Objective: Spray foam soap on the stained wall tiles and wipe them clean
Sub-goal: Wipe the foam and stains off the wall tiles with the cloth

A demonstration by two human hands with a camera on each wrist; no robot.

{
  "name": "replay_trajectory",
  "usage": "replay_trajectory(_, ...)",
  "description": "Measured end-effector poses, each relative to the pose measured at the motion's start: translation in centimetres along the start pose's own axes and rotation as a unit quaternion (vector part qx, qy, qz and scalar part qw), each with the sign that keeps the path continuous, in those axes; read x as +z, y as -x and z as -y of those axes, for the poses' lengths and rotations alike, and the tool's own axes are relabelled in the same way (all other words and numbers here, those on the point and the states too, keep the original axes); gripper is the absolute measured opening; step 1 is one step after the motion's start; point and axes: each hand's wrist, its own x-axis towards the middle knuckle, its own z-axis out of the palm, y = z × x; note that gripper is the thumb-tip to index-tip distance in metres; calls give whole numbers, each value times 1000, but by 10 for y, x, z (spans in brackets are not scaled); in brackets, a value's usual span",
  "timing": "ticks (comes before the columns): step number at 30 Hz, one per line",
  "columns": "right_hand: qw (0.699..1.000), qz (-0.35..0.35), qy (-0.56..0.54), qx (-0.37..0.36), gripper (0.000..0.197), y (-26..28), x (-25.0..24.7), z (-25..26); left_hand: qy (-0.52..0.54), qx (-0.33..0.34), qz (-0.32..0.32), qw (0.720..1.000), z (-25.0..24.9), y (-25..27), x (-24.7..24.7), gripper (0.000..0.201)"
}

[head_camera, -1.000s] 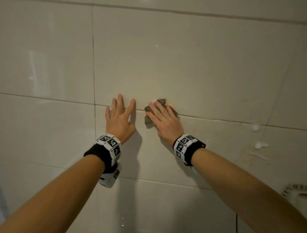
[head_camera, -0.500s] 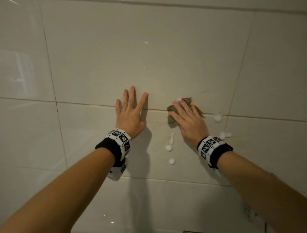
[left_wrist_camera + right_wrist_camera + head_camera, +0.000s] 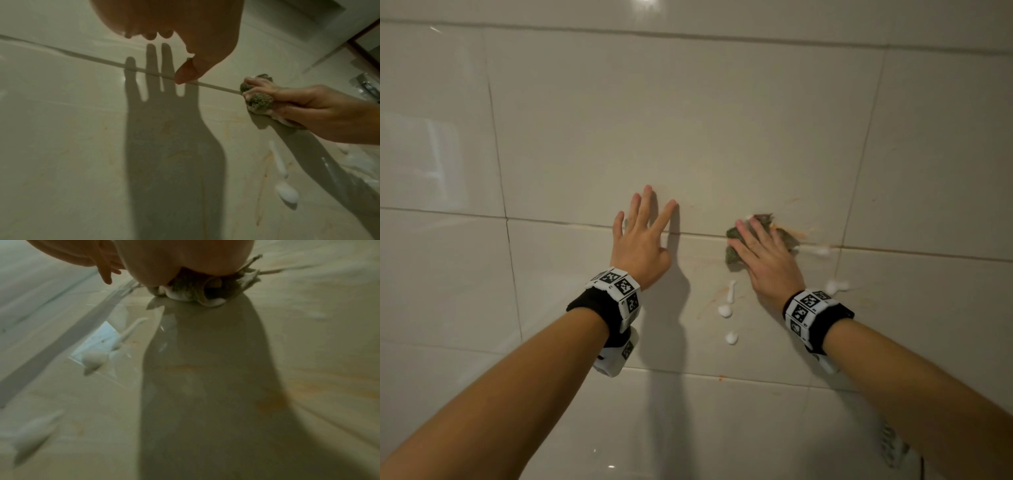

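The right hand (image 3: pixel 767 260) presses a crumpled green cloth (image 3: pixel 732 255) flat against the wall tiles (image 3: pixel 722 120), and from the left wrist view its fingers look curled over the wad, so this grip is clamped on the cloth. The palm sits over the cloth, most likely so that pressure goes straight through it into the glaze; white lather shows squeezed out along the cloth's edge in the right wrist view. The cloth lies right on the horizontal grout line (image 3: pixel 698 234), where orange smears (image 3: pixel 792 233) spread just beyond the fingertips on the outer side.

The left hand (image 3: pixel 640 240) lies beside it on the same grout line, well clear of the cloth, fingers straight and spread apart, holding nothing. The head view suggests a flat rest on the tile, while the left wrist view shows the thumb tip at the grout line and a shadow offset below, so full palm contact cannot be confirmed. It reads as a brace, steadying the body while the other arm scrubs.

Below the clamped grip, towards the wrist, 2 foam blobs (image 3: pixel 725 310) cling to the tile with a drip trail above them, beside a faint orange streak (image 3: pixel 710 303). More foam (image 3: pixel 835 286) sits on the outer side of the right wrist. These patches look unwiped, so the wiping appears partly done, with the foam there to loosen what remains.
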Motion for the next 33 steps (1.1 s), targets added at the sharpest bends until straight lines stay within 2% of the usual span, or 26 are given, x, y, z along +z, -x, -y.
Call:
replay_trajectory(4,1000,-7,-3,-19,64,-25,5,27,-8,7,5,1000,6,-3,-1,91)
replay_trajectory(9,1000,6,-8,-3,68,-7,-3,10,6,39,6,999,-16,-6,11,92)
replay_trajectory(14,998,13,-17,53,74,41,-19,-35,0,56,21,998,-45,-8,21,93)
replay_trajectory(18,992,-26,-48,118,73,64,-43,-62,12,59,6,998,-65,-15,27,93)
replay_trajectory(21,976,-76,-99,179,62,49,-58,-81,14,61,10,998,-73,-21,27,93)
replay_trajectory(24,961,-97,-152,211,54,8,-60,-100,21,61,6,998,-78,-26,26,93)
replay_trajectory(26,959,-97,-174,202,50,-21,-58,-101,27,66,-2,997,-79,-28,26,93)
replay_trajectory(29,971,-70,-174,147,47,-40,-51,-83,24,68,-2,997,-80,-29,26,92)
replay_trajectory(33,993,-8,-111,32,52,5,-26,-49,24,68,1,997,-82,-27,24,89)
